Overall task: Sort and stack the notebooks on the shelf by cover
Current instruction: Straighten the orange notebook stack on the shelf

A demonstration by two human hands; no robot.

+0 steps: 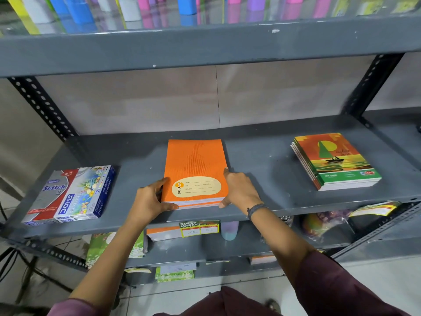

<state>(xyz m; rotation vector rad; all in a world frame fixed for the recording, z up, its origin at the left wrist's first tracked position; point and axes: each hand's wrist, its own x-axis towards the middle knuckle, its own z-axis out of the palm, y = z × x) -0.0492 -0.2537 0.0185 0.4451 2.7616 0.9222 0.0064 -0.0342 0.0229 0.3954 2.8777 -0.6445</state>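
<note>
A stack of orange notebooks with a cream name label lies flat in the middle of the grey metal shelf. My left hand grips the stack's near left corner, thumb under the front edge. My right hand clasps its right side and near right corner. A second stack of notebooks with a sailboat-and-sunset cover lies at the shelf's right, apart from both hands.
Boxes of oil pastels sit at the shelf's left end. Coloured bottles stand on the shelf above. Lower shelves hold more orange notebooks, green-covered ones, a price tag and packets.
</note>
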